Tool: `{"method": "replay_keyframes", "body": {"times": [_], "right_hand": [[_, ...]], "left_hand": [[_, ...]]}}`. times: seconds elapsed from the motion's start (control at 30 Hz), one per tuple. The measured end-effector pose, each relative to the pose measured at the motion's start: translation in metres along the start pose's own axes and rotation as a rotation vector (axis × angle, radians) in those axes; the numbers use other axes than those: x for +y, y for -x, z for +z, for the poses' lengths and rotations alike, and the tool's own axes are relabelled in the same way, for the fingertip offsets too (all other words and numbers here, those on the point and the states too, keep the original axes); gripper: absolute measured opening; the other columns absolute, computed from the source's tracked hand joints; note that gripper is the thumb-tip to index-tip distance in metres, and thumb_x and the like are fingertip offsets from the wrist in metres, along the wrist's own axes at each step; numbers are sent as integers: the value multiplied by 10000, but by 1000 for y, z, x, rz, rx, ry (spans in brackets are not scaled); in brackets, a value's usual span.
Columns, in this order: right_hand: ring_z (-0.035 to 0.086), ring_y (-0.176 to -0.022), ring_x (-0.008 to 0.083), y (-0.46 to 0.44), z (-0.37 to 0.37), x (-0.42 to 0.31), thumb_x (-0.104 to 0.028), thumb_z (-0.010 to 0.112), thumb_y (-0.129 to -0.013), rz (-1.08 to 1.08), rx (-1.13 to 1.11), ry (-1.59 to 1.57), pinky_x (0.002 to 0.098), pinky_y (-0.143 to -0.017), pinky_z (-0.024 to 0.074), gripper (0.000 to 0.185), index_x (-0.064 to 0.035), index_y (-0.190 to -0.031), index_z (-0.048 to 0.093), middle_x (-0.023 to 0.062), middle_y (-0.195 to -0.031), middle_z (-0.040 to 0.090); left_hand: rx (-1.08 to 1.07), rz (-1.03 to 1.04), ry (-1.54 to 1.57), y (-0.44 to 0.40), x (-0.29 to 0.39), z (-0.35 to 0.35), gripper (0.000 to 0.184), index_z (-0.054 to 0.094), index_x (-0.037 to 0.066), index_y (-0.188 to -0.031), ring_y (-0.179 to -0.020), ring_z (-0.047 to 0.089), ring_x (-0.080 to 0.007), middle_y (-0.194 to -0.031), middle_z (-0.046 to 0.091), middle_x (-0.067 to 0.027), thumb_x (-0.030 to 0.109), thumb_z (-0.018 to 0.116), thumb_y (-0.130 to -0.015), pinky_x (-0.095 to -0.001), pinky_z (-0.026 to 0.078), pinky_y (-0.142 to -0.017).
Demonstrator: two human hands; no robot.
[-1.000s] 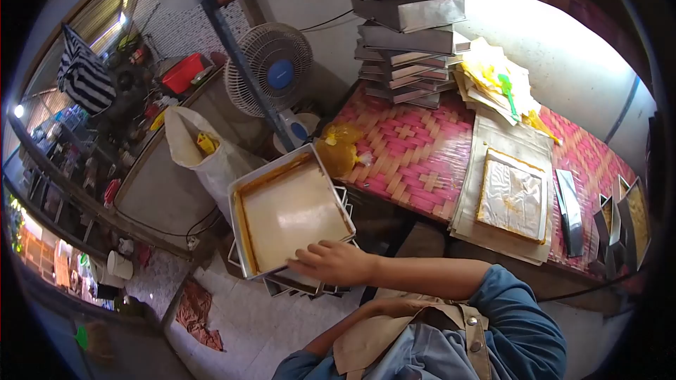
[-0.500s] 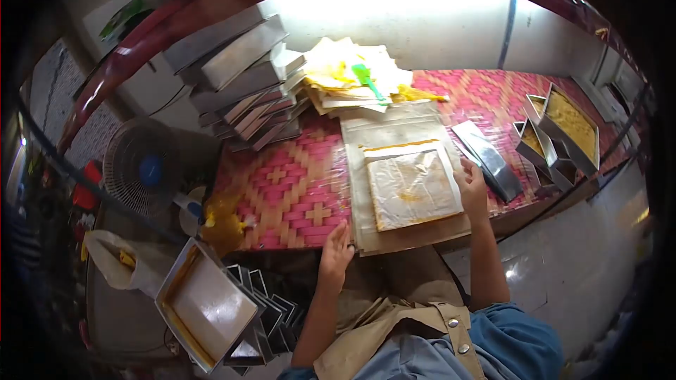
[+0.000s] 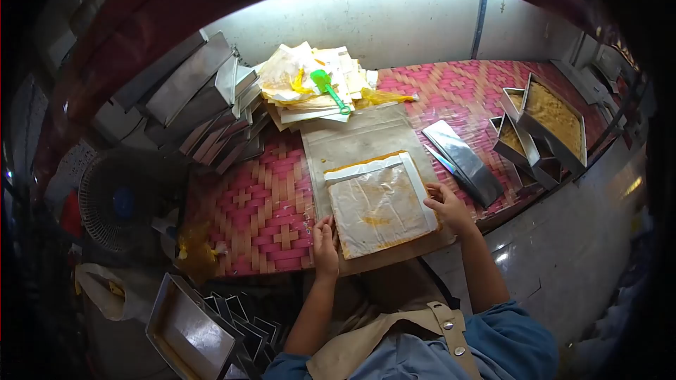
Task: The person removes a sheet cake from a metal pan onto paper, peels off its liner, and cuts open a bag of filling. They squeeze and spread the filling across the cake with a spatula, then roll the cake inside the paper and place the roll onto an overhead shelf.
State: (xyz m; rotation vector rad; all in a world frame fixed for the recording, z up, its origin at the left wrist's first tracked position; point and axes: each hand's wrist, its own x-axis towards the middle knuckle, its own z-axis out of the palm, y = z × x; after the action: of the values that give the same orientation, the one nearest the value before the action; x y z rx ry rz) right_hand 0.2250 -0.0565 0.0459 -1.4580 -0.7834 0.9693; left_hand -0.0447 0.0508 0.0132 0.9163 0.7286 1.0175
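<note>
A flat, square cake slab [image 3: 378,200] lies on a brown sheet [image 3: 362,125] in front of me. Whitish, wrinkled paper with orange-brown stains covers its top, and white strips show along its far and right edges. My right hand [image 3: 453,210] grips the slab's right edge, thumb and forefinger at the white strip. At the near left edge is my left hand [image 3: 325,248], its fingers extended and loosely apart beside the slab. Right of the sheet lie shiny metal pieces [image 3: 465,162], long and flat.
Metal tins of brown cake [image 3: 556,116] stand at the right. A heap of stained papers [image 3: 289,91] with a green scraper [image 3: 327,88] lies at the back. Stacked tins [image 3: 186,88] rise at the back left, above a fan [image 3: 120,200]. More tins [image 3: 193,331] sit low left.
My left hand has moved from the brown sheet's near edge up to the slab's left edge. My right hand has closed in on the right edge. The head view has shifted.
</note>
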Motion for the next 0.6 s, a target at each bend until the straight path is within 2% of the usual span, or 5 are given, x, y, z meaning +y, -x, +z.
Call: {"method": "replay_keyframes", "body": {"times": [0.1,0.17,0.2,0.37,0.6], "right_hand": [[559,-983,208,7,15,-11,-124,644,-822,-68,209,435,323,-836,449,352,-1,-1134,538,131,-1061,583],[573,-915,211,16,46,-27,-137,653,-769,-656,274,864,335,-777,439,226,-36,-967,609,94,-965,614],[575,-881,197,21,65,-34,-131,638,-729,-769,93,876,335,-772,418,108,-67,-811,611,60,-870,617],[546,-770,184,43,133,-29,-159,580,-703,-1031,-345,1164,312,-763,395,62,-101,-709,560,31,-766,535],[547,-746,179,39,140,-31,-183,559,-701,-1127,-440,1290,305,-723,400,78,-105,-705,560,33,-763,537]], "left_hand": [[6,26,-9,1,-1,1,442,309,-10,-1288,-1281,358,-250,-1386,344,-192,325,318,-999,-364,297,-1064],[5,36,-10,-1,1,1,447,309,-9,-1290,-1300,336,-252,-1398,327,-192,329,318,-998,-366,285,-1074],[-33,43,31,-1,1,1,455,299,-15,-1302,-1309,319,-258,-1411,304,-192,325,318,-999,-365,265,-1083],[-117,113,95,1,-8,-6,480,261,-24,-1327,-1377,188,-296,-1491,150,-176,324,303,-999,-389,213,-1106],[-137,127,58,1,-6,-8,450,293,2,-1294,-1349,252,-297,-1499,123,-146,338,305,-995,-407,251,-1097]]}}
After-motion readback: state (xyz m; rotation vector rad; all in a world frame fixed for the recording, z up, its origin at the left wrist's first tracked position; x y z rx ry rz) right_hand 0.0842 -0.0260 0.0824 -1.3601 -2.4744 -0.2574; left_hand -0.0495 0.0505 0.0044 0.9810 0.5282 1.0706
